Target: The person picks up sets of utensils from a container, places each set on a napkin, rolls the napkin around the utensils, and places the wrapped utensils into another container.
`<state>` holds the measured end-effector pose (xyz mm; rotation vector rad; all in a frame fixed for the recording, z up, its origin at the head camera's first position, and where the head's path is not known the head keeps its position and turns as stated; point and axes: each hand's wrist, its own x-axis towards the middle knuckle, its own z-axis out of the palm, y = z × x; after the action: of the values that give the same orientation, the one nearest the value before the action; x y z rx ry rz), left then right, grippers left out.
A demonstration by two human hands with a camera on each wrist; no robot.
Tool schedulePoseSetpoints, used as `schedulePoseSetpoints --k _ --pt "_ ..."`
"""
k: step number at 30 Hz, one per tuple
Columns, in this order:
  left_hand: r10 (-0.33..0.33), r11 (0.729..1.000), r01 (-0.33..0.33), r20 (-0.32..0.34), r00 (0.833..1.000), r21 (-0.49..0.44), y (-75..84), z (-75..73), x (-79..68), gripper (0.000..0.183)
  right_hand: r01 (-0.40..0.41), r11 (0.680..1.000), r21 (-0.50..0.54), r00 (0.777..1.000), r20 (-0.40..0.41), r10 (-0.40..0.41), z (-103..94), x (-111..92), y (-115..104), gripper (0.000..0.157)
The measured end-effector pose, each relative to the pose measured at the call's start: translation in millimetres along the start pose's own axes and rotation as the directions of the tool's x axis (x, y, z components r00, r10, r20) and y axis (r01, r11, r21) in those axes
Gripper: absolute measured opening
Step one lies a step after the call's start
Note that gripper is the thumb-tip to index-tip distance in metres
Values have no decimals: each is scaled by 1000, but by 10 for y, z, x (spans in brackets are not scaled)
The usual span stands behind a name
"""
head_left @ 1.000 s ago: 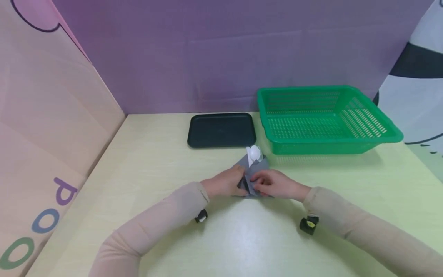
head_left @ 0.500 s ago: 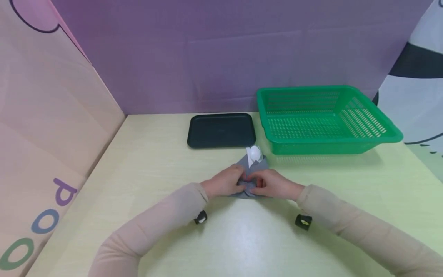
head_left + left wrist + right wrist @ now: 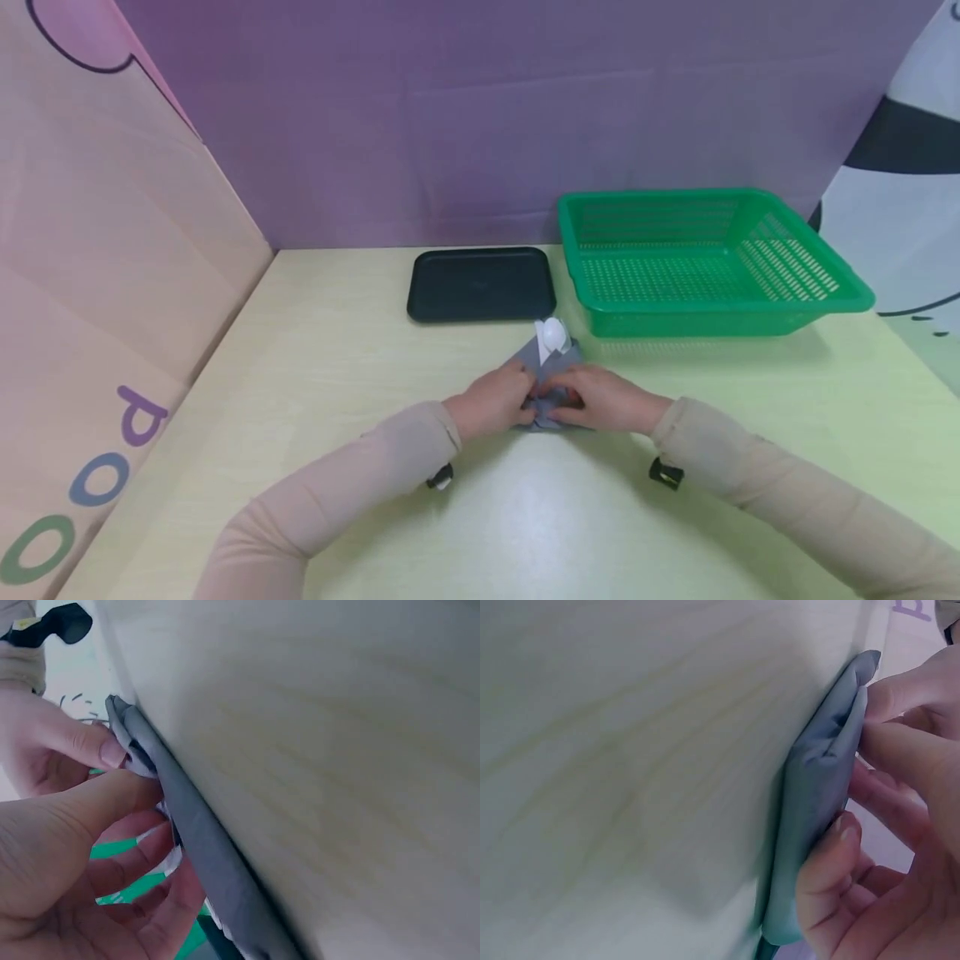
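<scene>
A folded grey cloth napkin [image 3: 564, 358] lies on the table, wrapped around a white spoon [image 3: 553, 334] whose bowl sticks out at the far end. Another white piece shows at the spoon's left side; the rest is hidden in the cloth. My left hand [image 3: 491, 400] grips the napkin's left side, thumb toward me. From the right, my right hand [image 3: 611, 400] holds the other side between curled fingers and thumb, the fingertips of both hands almost meeting. The near edge of the napkin [image 3: 202, 832] forms a thick roll in the left wrist view. Creases bunch the cloth [image 3: 810, 795] in the right wrist view.
A black tray [image 3: 480, 285] lies behind the napkin at the back of the table. To its right stands a green mesh basket [image 3: 720, 321]. A purple backdrop [image 3: 450, 125] rises along the far edge, and a printed panel [image 3: 112, 233] along the left.
The right hand's fingers have worked at the fold and drawn in close to the left hand's. The dark gap in the napkin's near part is covered. Spoon, tray and basket stay put.
</scene>
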<state>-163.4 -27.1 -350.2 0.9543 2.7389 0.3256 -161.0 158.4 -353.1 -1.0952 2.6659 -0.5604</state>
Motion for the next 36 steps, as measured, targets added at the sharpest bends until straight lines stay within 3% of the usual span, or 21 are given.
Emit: schedulePoseSetpoints --k 4,6,10,13,15,18,24,30,33,36 --pt "-10 1000 9 -26 1000 -15 -99 -102 -4 27 4 1000 -14 1000 -1 -4 -2 0 2 25" --pt "-56 998 56 -26 998 -30 -171 -164 -16 31 -10 1000 -18 1000 2 10 -2 2 2 25" --pt "-181 981 183 33 983 -69 -338 -229 -71 37 -39 999 -9 999 7 39 5 5 7 26" --pt "-225 960 238 97 969 -149 -458 -226 -106 33 -34 999 -3 999 0 34 6 -3 14 26" --pt "-230 939 256 135 964 -230 -529 -205 -120 30 -42 999 -1 999 0 42 10 -7 16 27" --pt "-206 907 258 186 961 -333 -607 -180 -141 41 -56 998 8 998 6 56 21 -7 23 27" --pt "-130 868 225 234 963 -443 -688 -172 -173 41 -58 998 18 998 7 58 33 2 42 28" --pt "-66 763 214 256 964 -609 -680 -222 -143 23 -28 999 37 1000 -7 29 51 6 65 26" --pt "-37 683 226 276 960 -694 -641 -229 -106 21 -12 999 42 1000 -16 13 58 1 71 25" --pt "-9 577 242 290 957 -780 -580 -221 -56 24 -3 999 44 1000 -22 4 60 -2 75 26"
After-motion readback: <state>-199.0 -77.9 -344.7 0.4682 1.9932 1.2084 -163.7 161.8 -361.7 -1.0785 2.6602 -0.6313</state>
